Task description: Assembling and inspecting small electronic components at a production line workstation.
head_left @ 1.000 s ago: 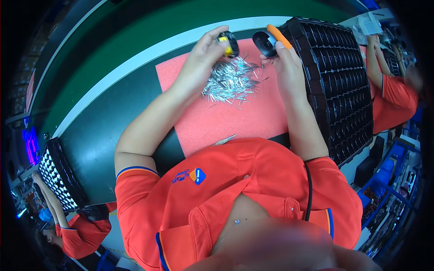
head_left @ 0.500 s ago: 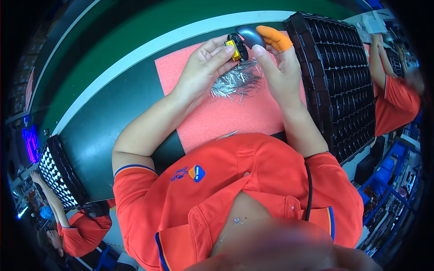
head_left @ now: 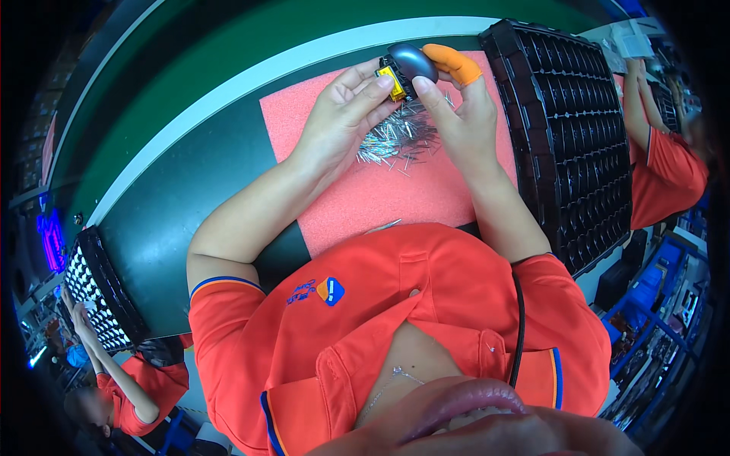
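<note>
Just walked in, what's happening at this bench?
A person's left hand holds a small black part with a yellow patch, while the right hand, wearing orange finger cots, holds a dark domed shell up against it. Whether they're joined isn't clear. Below lies a pile of thin metal pins on a pink foam mat; a black pocketed tray stands to the right.

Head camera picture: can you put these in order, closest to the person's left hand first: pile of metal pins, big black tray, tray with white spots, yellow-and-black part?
From the left hand:
1. Yellow-and-black part: held in its fingers.
2. Pile of metal pins: on the pink mat.
3. Big black tray: on the right.
4. Tray with white spots: far left.
</note>
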The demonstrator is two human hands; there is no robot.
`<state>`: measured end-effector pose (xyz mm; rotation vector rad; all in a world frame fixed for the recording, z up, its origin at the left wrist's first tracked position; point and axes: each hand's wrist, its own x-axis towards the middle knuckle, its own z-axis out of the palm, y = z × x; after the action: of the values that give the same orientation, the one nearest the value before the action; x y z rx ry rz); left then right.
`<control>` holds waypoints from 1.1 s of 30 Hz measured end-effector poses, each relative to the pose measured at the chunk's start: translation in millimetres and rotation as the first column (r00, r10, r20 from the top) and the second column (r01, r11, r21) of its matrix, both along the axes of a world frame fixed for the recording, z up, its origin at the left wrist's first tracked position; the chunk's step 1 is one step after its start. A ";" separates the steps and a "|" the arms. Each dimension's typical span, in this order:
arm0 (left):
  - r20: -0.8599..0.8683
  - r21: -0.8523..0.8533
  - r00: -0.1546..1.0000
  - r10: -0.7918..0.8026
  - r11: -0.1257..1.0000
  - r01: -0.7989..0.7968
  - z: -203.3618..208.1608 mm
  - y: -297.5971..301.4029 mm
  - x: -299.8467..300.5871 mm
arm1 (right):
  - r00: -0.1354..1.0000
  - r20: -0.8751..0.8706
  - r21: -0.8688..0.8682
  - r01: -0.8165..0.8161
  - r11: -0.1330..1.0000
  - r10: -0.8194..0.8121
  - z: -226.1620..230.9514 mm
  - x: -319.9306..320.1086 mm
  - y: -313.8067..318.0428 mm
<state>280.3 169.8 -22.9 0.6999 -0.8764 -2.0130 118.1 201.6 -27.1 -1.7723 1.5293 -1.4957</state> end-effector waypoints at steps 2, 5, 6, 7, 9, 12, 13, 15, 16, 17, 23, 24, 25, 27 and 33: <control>0.000 0.003 1.000 0.012 1.000 -0.012 -2.5 -0.7 0.0 | 0.999 -0.052 -0.039 0.013 0.999 -0.015 -0.9 -0.2 -1.0; -0.026 -0.018 0.999 0.030 0.999 -0.031 -4.6 -2.1 1.2 | 0.999 -0.039 0.051 -0.001 0.999 0.003 -1.2 -1.6 -2.6; -0.004 -0.022 0.999 0.047 0.999 -0.047 -4.0 -1.6 1.5 | 0.999 -0.038 0.049 -0.002 0.999 0.004 -0.1 -2.1 -2.5; 0.018 -0.027 0.998 0.064 0.998 -0.064 -3.5 -1.3 1.9 | 0.999 0.026 0.134 -0.025 0.991 0.022 1.4 -2.3 -2.4; 0.015 -0.031 0.998 0.062 0.998 -0.062 -5.2 -2.9 2.3 | 0.996 0.087 0.219 -0.050 0.974 0.032 2.0 -1.5 -3.2; 0.043 -0.043 0.996 0.072 0.997 -0.070 -5.1 -3.7 2.2 | 0.963 0.263 0.255 -0.127 0.959 0.057 -0.2 -0.9 -5.4; 0.074 -0.051 0.994 0.084 0.995 -0.080 -4.7 -3.8 2.1 | 0.949 0.304 0.270 -0.163 0.949 0.077 -2.3 -2.6 -6.4; 0.063 -0.070 0.996 0.069 0.995 -0.064 -8.2 -6.4 2.8 | 0.933 0.347 0.281 -0.203 0.938 0.098 -3.7 -3.7 -5.8; 0.052 -0.088 0.997 0.052 0.995 -0.047 -10.0 -8.6 3.2 | 0.922 0.369 0.251 -0.223 0.942 0.120 -3.4 -4.0 -5.1; 0.051 -0.091 0.998 0.044 0.995 -0.039 -10.9 -11.2 3.1 | 0.912 0.388 0.219 -0.233 0.948 0.135 -2.8 -4.8 -3.7; 0.175 -0.346 0.933 0.315 0.907 -0.241 -7.0 -53.8 20.7 | 0.980 0.149 0.259 -0.164 0.952 0.129 -3.7 -19.1 29.6; 0.294 -0.462 0.855 0.428 0.846 -0.265 -6.5 -65.7 28.2 | 0.979 0.127 0.238 -0.184 0.954 0.157 -2.9 -22.4 37.3; 0.329 -0.539 0.790 0.517 0.790 -0.293 -10.0 -84.3 36.0 | 0.979 0.100 0.221 -0.195 0.955 0.177 -0.3 -25.6 46.5; 0.360 -0.636 0.689 0.628 0.706 -0.311 -15.2 -118.3 52.8 | 0.994 -0.012 0.226 -0.106 0.968 0.112 9.3 -39.9 69.4; 0.591 -0.783 0.354 0.725 0.621 0.036 -62.1 -192.0 109.9 | 0.926 -0.358 0.179 0.197 0.964 -0.123 62.5 -94.7 122.3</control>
<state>390.2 -22.2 -85.0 1.3853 -1.7512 -0.5577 23.4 323.9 35.4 -1.8884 1.9673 -1.0736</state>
